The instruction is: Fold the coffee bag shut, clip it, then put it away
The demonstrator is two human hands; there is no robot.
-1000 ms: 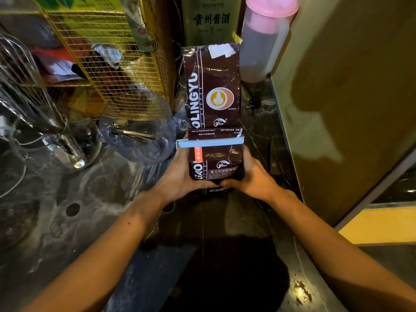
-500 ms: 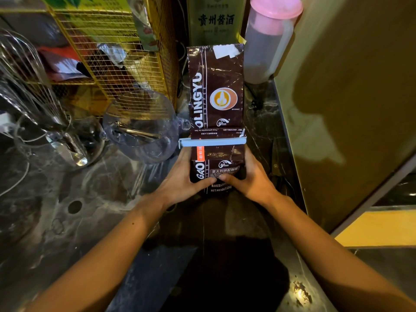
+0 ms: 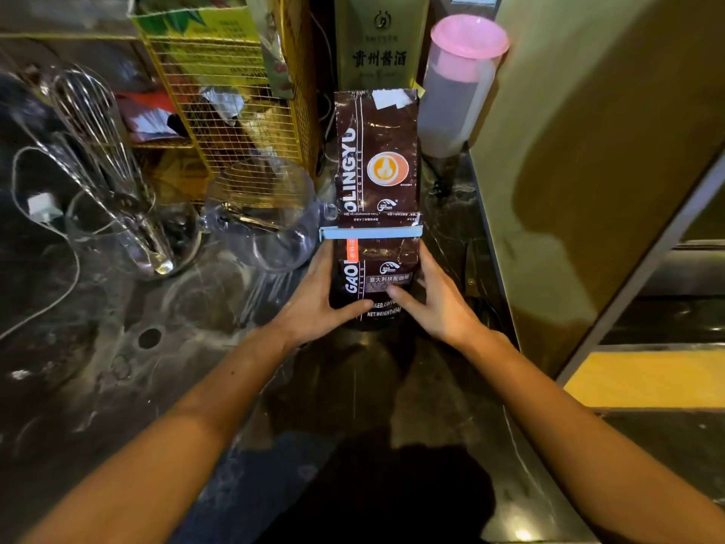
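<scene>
A dark brown coffee bag (image 3: 376, 265) stands upright on the dark marble counter, its top folded down and held by a light blue clip (image 3: 370, 232) across the fold. My left hand (image 3: 319, 296) grips the bag's left side and my right hand (image 3: 435, 300) its right side, thumbs on the front. Directly behind it stands a second, taller brown coffee bag (image 3: 376, 155) with an orange logo.
A clear glass jug (image 3: 266, 217) sits just left of the bags, a glass bowl with whisks (image 3: 117, 214) further left. A yellow wire basket (image 3: 235, 104), a green box (image 3: 378, 37) and a pink-lidded container (image 3: 459, 84) stand behind. A wall panel (image 3: 588, 151) closes the right.
The clipped bag has been pushed slightly away from me, closer to the taller bag behind. Both hands stay on its sides.
</scene>
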